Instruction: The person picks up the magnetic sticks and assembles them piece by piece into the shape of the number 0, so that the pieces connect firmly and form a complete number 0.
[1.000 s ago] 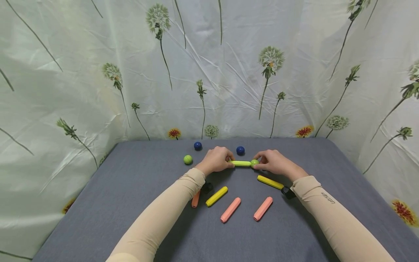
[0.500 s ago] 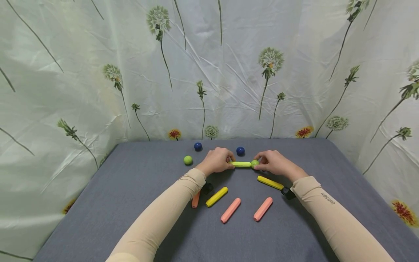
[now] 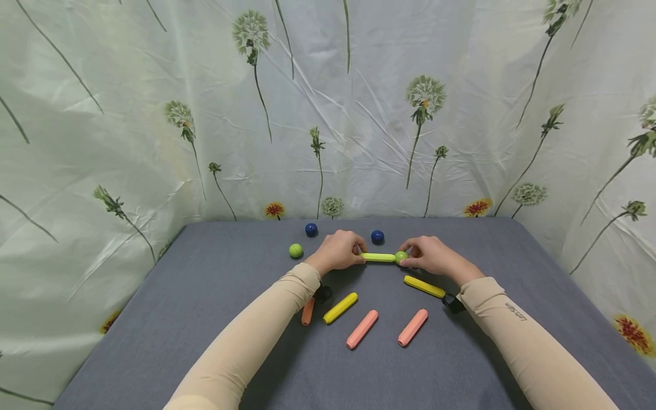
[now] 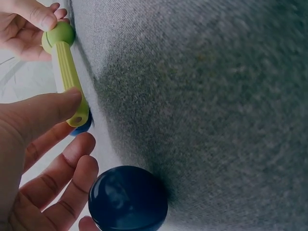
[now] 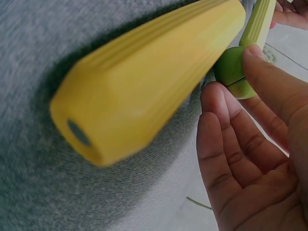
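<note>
My left hand [image 3: 340, 250] pinches a yellow-green ridged rod [image 3: 378, 257] near its left end, where a hole shows in the left wrist view. At the rod's other end sits a green ball [image 5: 231, 72], which my right hand [image 3: 429, 254] pinches between thumb and fingers. Rod and ball meet end to end, lying roughly level across the far part of the table. A yellow rod [image 5: 144, 86] lies just below the right hand. Behind the hands rests a dark blue ball [image 3: 377, 237].
Another blue ball [image 3: 311, 229] and a second green ball [image 3: 295, 250] lie left of the hands. Nearer on the grey table [image 3: 205, 319] are another yellow rod [image 3: 340, 308] and salmon rods [image 3: 362, 329], one partly behind the left forearm. A flowered curtain [image 3: 359, 114] hangs behind.
Both hands keep their hold on the rod and ball, which stay joined in nearly the same place. The head view has shifted very slightly.
</note>
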Available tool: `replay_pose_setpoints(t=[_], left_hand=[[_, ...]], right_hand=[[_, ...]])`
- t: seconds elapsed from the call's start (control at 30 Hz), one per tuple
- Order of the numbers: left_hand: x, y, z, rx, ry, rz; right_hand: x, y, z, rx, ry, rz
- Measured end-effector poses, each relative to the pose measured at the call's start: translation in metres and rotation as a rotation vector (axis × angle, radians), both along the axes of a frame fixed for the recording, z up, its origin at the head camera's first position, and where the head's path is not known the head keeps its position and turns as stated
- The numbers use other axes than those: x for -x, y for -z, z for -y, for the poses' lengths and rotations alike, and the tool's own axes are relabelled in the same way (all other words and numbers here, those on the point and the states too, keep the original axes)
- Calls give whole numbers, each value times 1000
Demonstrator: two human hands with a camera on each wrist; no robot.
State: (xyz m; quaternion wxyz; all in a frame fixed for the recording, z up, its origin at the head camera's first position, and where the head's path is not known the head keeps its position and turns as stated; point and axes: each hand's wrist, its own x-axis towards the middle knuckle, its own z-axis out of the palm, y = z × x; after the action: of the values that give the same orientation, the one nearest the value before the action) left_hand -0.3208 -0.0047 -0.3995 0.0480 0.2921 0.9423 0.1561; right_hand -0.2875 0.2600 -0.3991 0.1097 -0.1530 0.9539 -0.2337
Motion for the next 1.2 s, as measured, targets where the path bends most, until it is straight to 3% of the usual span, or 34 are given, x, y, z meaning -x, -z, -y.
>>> replay_pose_setpoints(t=[0.33,0.7,1.2], left_hand=[[0,2,10,-36,-7,-14],[4,-4,28,-114,-18,8],[13,-12,72,-208,-110,10]], right_hand=[[-3,0,-2,14,-21,-13],[-2,1,-5,22,-19,-3],[-3,1,-3,10,-2,7]])
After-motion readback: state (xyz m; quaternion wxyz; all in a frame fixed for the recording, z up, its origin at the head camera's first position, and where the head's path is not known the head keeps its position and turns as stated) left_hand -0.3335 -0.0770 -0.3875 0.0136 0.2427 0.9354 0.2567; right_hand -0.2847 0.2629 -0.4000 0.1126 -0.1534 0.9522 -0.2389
